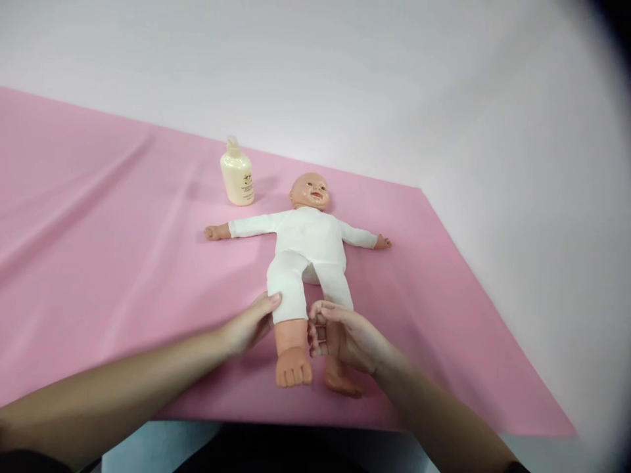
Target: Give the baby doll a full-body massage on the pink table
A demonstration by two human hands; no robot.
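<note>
A baby doll [306, 246] in a white bodysuit lies on its back on the pink cloth [98, 249] that covers the surface, arms spread wide, head pointing away from the person and bare feet toward the near edge. The left hand [249, 323] rests against the outer side of the doll's leg that lies to the left in view, fingers [270, 301] stretched flat and touching the white cloth just above the bare shin; it grips nothing. The right hand [345, 335] lies over the doll's other leg, its fingers [318, 328] curled loosely inward between the two shins; they seem to close around the lower leg, though the hand hides the contact, so a firm hold cannot be told for certain. That leg's foot shows just below the hand. A cream lotion bottle [237, 174] with a pump top stands upright on the cloth beyond the doll's outstretched arm, well apart from both hands.
</note>
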